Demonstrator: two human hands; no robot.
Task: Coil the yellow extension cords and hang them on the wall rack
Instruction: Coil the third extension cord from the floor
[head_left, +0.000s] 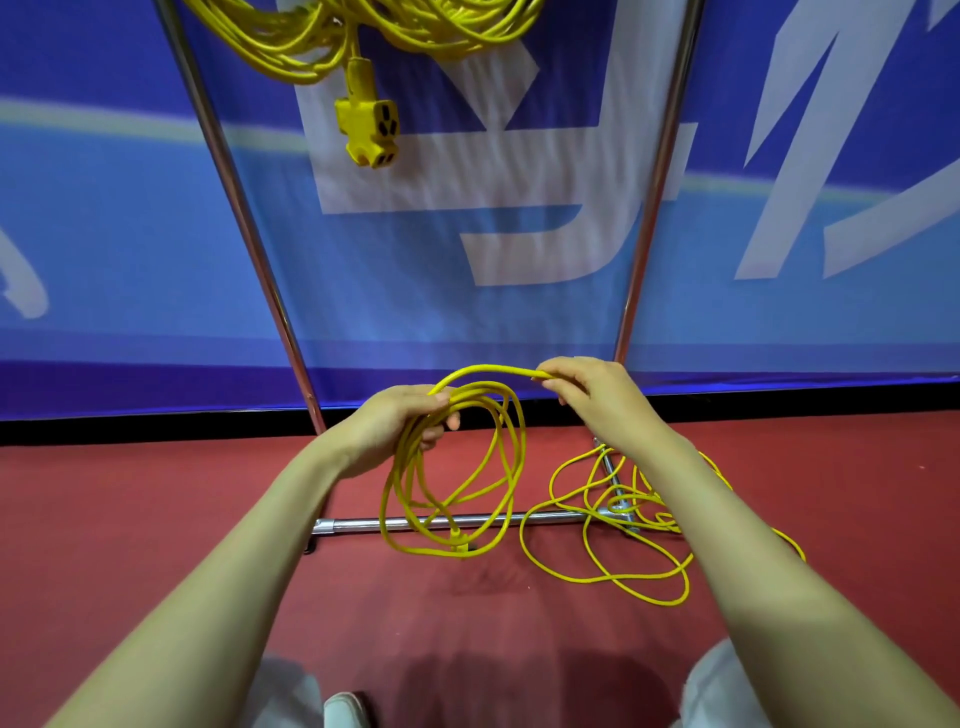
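**A:** What is showing at the far left?

**B:** A blue banner (156, 234) is hanging behind the rack (244, 223), whose left pole is slanting down to the red floor (156, 493). Up top, hung cords (291, 47) are draping from the rack, and a yellow outlet block (369, 127) is dangling below them.

**A:** And the left grip (395, 426)?

**B:** It is clenching round the gathered coil (408, 470), fingers curling over several loops. The coil is hanging from it, near the middle, in front of the base bar (545, 517). I cannot tell whether its lowest loops are touching the floor.

**A:** What is the right grip (597, 395) doing?

**B:** It is pinching the top strand (493, 368), which is arching across from the left grip's fingers.

**A:** Where is the rest lying?

**B:** The loose cord (641, 501) is sprawling in tangled loops on the floor to the right, crossing the rack's right foot and passing under the right forearm.
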